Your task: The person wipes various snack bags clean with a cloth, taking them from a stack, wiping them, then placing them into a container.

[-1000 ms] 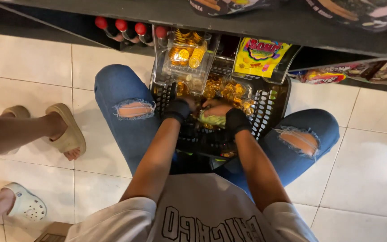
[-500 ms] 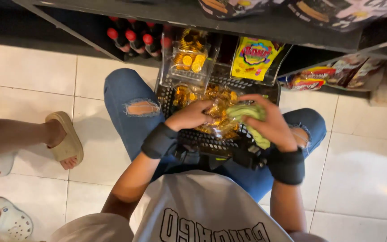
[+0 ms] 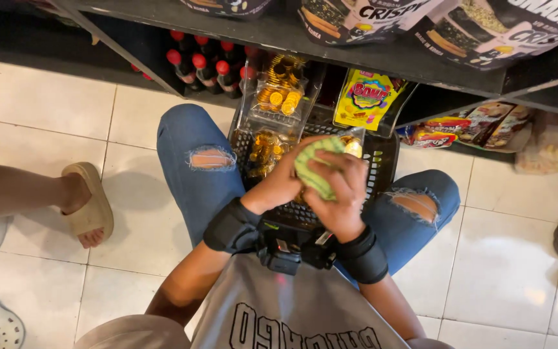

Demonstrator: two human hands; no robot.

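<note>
At frame centre, both the left hand [image 3: 279, 184] and right hand [image 3: 337, 194] clasp a pale green crumpled cloth [image 3: 314, 169] above the black plastic mesh basket [image 3: 382, 161] of gold foil coins [image 3: 263, 152], which a snag might spill.

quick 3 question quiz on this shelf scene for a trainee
1. True or false: the right hand grips a pale green cloth.
2. What fills the black basket on the person's lap: (a) gold foil coins, (b) red-capped bottles, (c) snack bags?
3. What lies on the floor tiles beside the person's left knee?

Key: 1 true. 2 a, gold foil coins. 3 another person's foot in a beige sandal.
</note>
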